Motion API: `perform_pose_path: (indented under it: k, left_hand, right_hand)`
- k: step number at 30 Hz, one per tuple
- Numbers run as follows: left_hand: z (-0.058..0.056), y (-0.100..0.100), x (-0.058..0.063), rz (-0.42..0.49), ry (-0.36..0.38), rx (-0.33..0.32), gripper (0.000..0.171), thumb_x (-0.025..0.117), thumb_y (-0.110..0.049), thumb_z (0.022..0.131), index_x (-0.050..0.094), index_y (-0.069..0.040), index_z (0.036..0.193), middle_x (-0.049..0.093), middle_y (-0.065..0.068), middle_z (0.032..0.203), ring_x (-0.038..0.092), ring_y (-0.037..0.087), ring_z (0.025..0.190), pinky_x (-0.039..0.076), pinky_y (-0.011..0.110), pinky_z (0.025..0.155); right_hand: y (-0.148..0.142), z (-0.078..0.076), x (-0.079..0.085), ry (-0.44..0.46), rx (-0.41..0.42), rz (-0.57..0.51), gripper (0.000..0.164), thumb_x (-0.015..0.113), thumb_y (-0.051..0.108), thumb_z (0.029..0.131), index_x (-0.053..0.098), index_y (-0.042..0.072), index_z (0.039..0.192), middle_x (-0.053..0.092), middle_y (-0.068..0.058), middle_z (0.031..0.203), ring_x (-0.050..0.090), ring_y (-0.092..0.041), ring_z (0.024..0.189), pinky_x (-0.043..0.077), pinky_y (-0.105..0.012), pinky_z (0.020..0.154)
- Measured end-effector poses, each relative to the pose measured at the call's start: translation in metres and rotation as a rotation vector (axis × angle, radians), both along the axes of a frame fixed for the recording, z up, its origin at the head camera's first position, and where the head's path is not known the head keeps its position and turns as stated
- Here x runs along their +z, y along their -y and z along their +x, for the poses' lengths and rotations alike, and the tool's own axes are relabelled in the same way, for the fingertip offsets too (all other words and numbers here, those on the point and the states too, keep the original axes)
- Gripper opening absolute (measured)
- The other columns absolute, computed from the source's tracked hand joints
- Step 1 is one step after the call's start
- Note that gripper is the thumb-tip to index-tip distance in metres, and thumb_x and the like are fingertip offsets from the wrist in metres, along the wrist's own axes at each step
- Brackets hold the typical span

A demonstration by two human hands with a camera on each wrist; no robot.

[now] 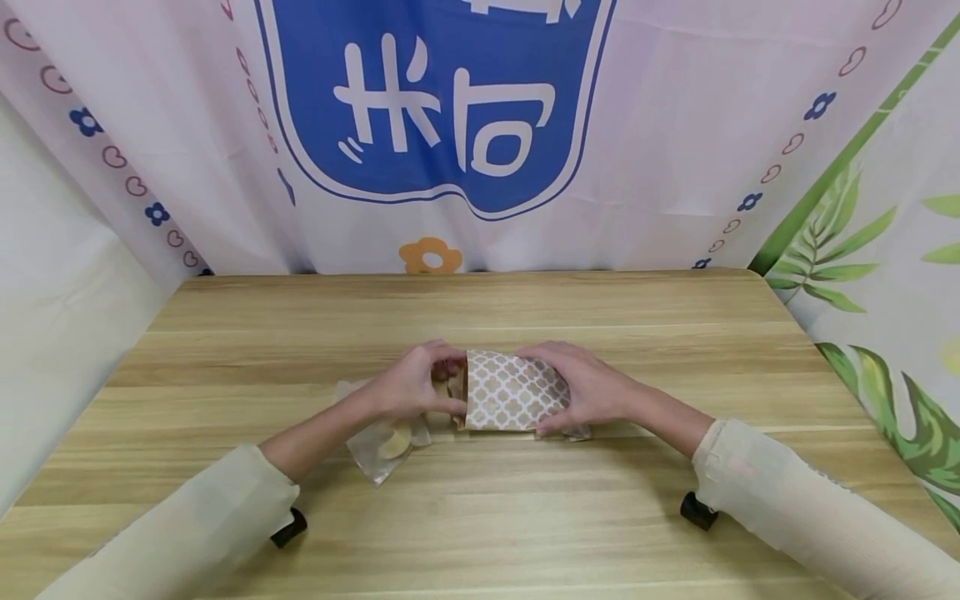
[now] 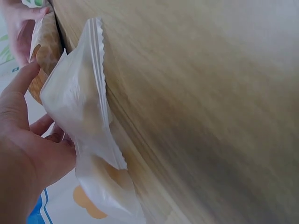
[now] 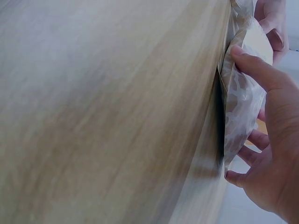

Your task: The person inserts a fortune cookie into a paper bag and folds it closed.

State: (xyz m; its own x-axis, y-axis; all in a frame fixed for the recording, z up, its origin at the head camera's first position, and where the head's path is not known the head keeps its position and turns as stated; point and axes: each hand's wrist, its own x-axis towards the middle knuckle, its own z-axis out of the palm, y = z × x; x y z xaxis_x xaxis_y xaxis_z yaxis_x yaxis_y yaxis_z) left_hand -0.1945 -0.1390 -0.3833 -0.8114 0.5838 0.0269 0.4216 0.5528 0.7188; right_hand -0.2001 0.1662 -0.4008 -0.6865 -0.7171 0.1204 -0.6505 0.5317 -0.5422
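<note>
A paper bag (image 1: 510,392) with a white and tan lattice pattern lies on its side near the middle of the table. My left hand (image 1: 408,382) holds the bag's left end, thumb on the near side and fingers at the far side. From the right, my right hand (image 1: 596,387) grips the bag between thumb and fingers. Partly under my left wrist lies a clear plastic packet (image 1: 370,450) with pale round pieces inside; the left wrist view shows the packet (image 2: 88,100) beside the hand. What is inside the bag is hidden.
The wooden table (image 1: 480,517) reaches back to a printed curtain (image 1: 637,167). A bit of clear plastic (image 1: 579,432) shows under the bag's right end. Black pieces (image 1: 697,511) stick out below both sleeves.
</note>
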Motion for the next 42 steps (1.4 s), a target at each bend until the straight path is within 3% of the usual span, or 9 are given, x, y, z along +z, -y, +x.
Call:
perform_pose_path:
  k: [4,9,16,28,33,42]
  left_hand:
    - [0.001,0.001,0.001,0.001,0.016,0.022,0.069,0.095,-0.019,0.075,0.064,0.009,0.13,0.064,0.01,0.103,0.057,0.023,0.093,0.054,0.031,0.081]
    - [0.001,0.004,0.001,0.006,0.021,0.006,0.062,0.094,-0.02,0.076,0.068,0.007,0.126,0.064,0.01,0.101,0.057,0.022,0.093,0.053,0.032,0.082]
    - [0.002,0.008,0.002,0.062,0.047,0.022,0.062,0.093,-0.016,0.077,0.066,0.007,0.128,0.065,0.012,0.106,0.059,0.026,0.097,0.054,0.039,0.088]
    - [0.007,0.018,0.002,0.111,0.07,0.005,0.057,0.091,-0.015,0.079,0.067,0.006,0.127,0.063,0.015,0.106,0.058,0.029,0.097,0.056,0.04,0.084]
    - [0.007,0.023,0.003,0.081,0.032,-0.016,0.053,0.089,-0.016,0.082,0.067,0.006,0.126,0.062,0.015,0.104,0.057,0.028,0.095,0.055,0.04,0.082]
    - [0.002,0.037,0.01,-0.019,-0.116,-0.013,0.041,0.084,-0.011,0.087,0.07,0.004,0.123,0.068,0.013,0.104,0.063,0.029,0.094,0.057,0.041,0.078]
  right_hand:
    - [0.0,0.0,0.001,0.0,0.007,-0.007,0.102,0.096,0.045,0.069,0.048,0.006,0.151,0.055,-0.015,0.149,0.05,-0.037,0.138,0.038,-0.062,0.114]
    - [0.001,0.001,0.003,0.007,0.01,-0.009,0.103,0.095,0.046,0.068,0.048,0.006,0.151,0.055,-0.015,0.149,0.05,-0.037,0.138,0.037,-0.061,0.115]
    - [0.001,0.0,0.001,0.007,0.009,-0.004,0.104,0.095,0.046,0.068,0.048,0.008,0.152,0.055,-0.013,0.149,0.049,-0.035,0.139,0.038,-0.059,0.115]
    - [0.0,0.0,0.002,0.005,0.013,-0.01,0.102,0.095,0.048,0.069,0.048,0.008,0.151,0.055,-0.014,0.149,0.05,-0.036,0.137,0.039,-0.061,0.114]
    - [0.0,-0.001,0.0,0.002,0.017,-0.017,0.103,0.095,0.047,0.069,0.048,0.006,0.151,0.055,-0.015,0.149,0.05,-0.037,0.138,0.038,-0.061,0.114]
    - [0.0,-0.001,-0.001,0.0,0.022,-0.02,0.103,0.095,0.048,0.069,0.048,0.006,0.151,0.055,-0.015,0.148,0.05,-0.036,0.137,0.038,-0.061,0.114]
